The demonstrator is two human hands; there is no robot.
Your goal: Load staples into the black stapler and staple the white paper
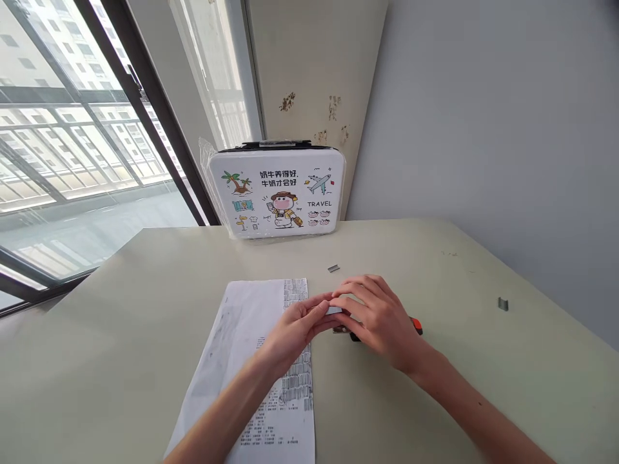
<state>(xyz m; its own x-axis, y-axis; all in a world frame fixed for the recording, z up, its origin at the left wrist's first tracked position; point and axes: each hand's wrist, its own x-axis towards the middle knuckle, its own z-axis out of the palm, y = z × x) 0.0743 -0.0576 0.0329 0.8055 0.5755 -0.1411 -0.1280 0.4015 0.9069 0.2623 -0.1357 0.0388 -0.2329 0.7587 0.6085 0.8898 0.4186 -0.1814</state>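
Observation:
My left hand [300, 327] is closed, its thumb and fingers pinching a small pale silvery piece [334, 310] that is mostly covered. From the right, my right hand [374, 316] curves over it, its fingertips meeting those of my left hand at the same piece. Below my right hand lies a black tool with an orange-red end [416, 325], largely hidden by the hand. Printed paper sheets [251, 309] lie under my left wrist. Just beyond my fingers sits a short grey strip [333, 268] that looks like a row of staples.
Another short grey channel-shaped strip [503, 303] rests on the pale table [435, 258] toward the right. A white cartoon-printed case [278, 190] in clear plastic stands at the back edge. Windows flank the left side, a grey wall the right.

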